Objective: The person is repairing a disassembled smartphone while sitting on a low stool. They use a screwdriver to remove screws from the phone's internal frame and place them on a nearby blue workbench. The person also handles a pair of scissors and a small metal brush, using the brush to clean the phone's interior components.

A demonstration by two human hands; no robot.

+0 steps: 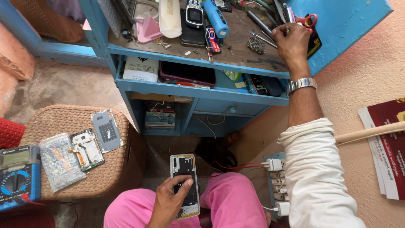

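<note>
My left hand (171, 200) holds an opened smartphone (184, 169) with its back cover off, over my pink-trousered lap, thumb laid across its inner parts. My right hand (292, 42) reaches up to the right end of the blue workbench top (236, 46), fingers closed on a thin metal tool (287, 28) among other tools. Red-handled scissors (307, 20) lie just beside that hand. A metal watch (301, 84) sits on the right wrist, and a white sleeve is rolled up below it.
The bench top carries an old keypad phone (194, 13), a blue tool (216, 17), tweezers and small screws. A wicker stool (80, 169) holds a phone board, a grey cover and a bubble-wrap bag. A multimeter (17, 175) lies at left, and a power strip (276, 177) with chargers at right.
</note>
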